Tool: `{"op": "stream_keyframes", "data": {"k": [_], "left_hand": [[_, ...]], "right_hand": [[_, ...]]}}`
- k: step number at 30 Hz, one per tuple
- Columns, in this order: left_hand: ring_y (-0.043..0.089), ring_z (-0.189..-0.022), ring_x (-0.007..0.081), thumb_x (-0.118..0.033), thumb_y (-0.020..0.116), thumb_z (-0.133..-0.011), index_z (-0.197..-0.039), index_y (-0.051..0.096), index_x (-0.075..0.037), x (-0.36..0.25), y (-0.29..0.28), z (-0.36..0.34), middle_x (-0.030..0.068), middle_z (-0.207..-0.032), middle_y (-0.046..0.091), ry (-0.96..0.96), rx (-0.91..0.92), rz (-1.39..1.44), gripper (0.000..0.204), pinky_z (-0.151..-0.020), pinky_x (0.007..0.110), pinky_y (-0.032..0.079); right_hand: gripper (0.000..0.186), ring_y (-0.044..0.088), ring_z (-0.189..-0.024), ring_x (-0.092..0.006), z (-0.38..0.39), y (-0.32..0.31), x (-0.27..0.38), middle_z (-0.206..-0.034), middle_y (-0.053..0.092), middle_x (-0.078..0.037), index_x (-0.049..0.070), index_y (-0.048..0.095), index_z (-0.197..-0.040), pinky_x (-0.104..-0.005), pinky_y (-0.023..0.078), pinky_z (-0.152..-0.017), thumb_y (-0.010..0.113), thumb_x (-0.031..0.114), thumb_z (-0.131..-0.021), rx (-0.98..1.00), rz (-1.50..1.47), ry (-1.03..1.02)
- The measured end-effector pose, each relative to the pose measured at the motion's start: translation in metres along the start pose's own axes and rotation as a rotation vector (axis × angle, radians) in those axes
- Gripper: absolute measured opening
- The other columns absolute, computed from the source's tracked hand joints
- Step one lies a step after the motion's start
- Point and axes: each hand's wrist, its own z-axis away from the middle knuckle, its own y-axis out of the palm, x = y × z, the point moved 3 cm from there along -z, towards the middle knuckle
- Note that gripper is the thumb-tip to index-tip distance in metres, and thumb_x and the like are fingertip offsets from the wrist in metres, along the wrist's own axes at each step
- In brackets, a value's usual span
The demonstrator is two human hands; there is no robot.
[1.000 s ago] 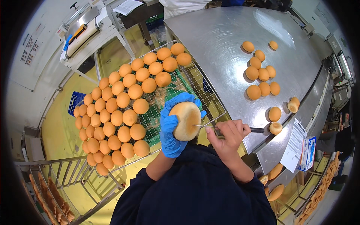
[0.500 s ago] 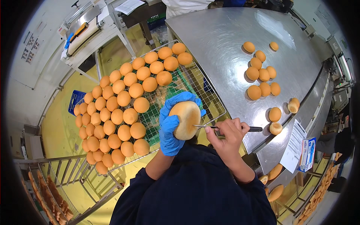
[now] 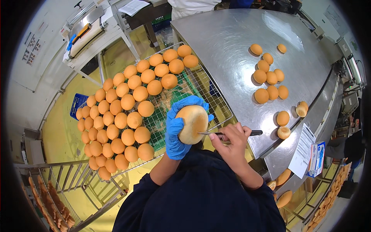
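In its blue glove, my left hand [image 3: 174,133] wraps round a bread bun [image 3: 194,123], whose pale side and browned flat face show. My bare right hand [image 3: 233,141] grips a small knife [image 3: 254,133] by its black handle. The thin metal blade points left, its tip at the bun's browned face; whether it has gone in, I cannot tell. Left of my hands, rows of round golden buns [image 3: 128,102] cover much of a wire rack [image 3: 206,83]. Green material shows through the bare wires.
A steel table [image 3: 228,42] fills the right side, with several loose buns [image 3: 261,96] on it. Near its edge lie a printed sheet [image 3: 302,150] and a blue-and-white box [image 3: 317,158]. A white machine [image 3: 87,34] stands far left, above a blue crate [image 3: 79,105]. Someone in white clothing [image 3: 193,7] stands beyond the table.
The knife and my right hand have moved slightly left, with the blade tip farther across the bun's face. The held bun has shifted a little to the right.
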Motion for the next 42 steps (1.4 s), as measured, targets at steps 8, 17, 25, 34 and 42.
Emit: {"op": "stream_keyframes", "data": {"k": [8,17,25,34,42], "left_hand": [[0.051,-0.108,0.0318,-0.042,0.060,-0.074,-0.119,0.045,0.000,0.000,0.001,0.001,0.0150,-0.111,0.051,-0.017,-0.030,0.020,0.063,-0.090,0.052,0.046],[0.050,-0.110,0.0317,-0.040,0.059,-0.076,-0.119,0.044,-0.001,0.001,0.000,0.002,0.0149,-0.112,0.050,-0.003,-0.008,0.001,0.061,-0.091,0.052,0.045],[0.049,-0.112,0.0322,-0.045,0.052,-0.080,-0.122,0.043,-0.002,0.002,-0.001,0.005,0.0130,-0.114,0.050,-0.096,-0.037,0.115,0.060,-0.091,0.054,0.044],[0.046,-0.115,0.0356,-0.053,0.041,-0.085,-0.131,0.042,-0.006,0.017,-0.008,0.011,0.0147,-0.124,0.051,-0.586,-0.005,0.861,0.065,-0.094,0.058,0.036],[0.045,-0.117,0.0365,-0.054,0.039,-0.086,-0.131,0.042,-0.006,0.014,0.002,0.011,0.0168,-0.123,0.051,-0.608,0.013,0.919,0.066,-0.095,0.059,0.035]], "right_hand": [[0.023,0.044,-0.064,-0.0149,0.000,0.000,0.005,-0.062,0.049,0.003,0.012,0.056,-0.066,-0.0328,0.023,-0.069,0.073,0.027,-0.068,-0.075,0.097,-0.060],[0.022,0.044,-0.064,-0.0152,0.001,-0.001,0.005,-0.062,0.049,0.003,0.012,0.056,-0.066,-0.0330,0.023,-0.070,0.073,0.026,-0.069,-0.061,0.093,-0.050],[0.020,0.044,-0.066,-0.0155,0.003,0.004,0.002,-0.062,0.049,0.003,0.013,0.057,-0.068,-0.0331,0.024,-0.072,0.072,0.026,-0.069,-0.090,0.078,-0.068],[0.020,0.042,-0.066,-0.0141,-0.008,0.003,-0.042,-0.061,0.046,0.003,0.011,0.059,-0.073,-0.0320,0.023,-0.074,0.072,0.026,-0.072,-0.338,0.165,0.039],[0.018,0.042,-0.066,-0.0145,-0.007,-0.007,-0.029,-0.061,0.046,0.002,0.011,0.058,-0.073,-0.0319,0.023,-0.073,0.071,0.023,-0.072,-0.296,0.034,0.014]]}}
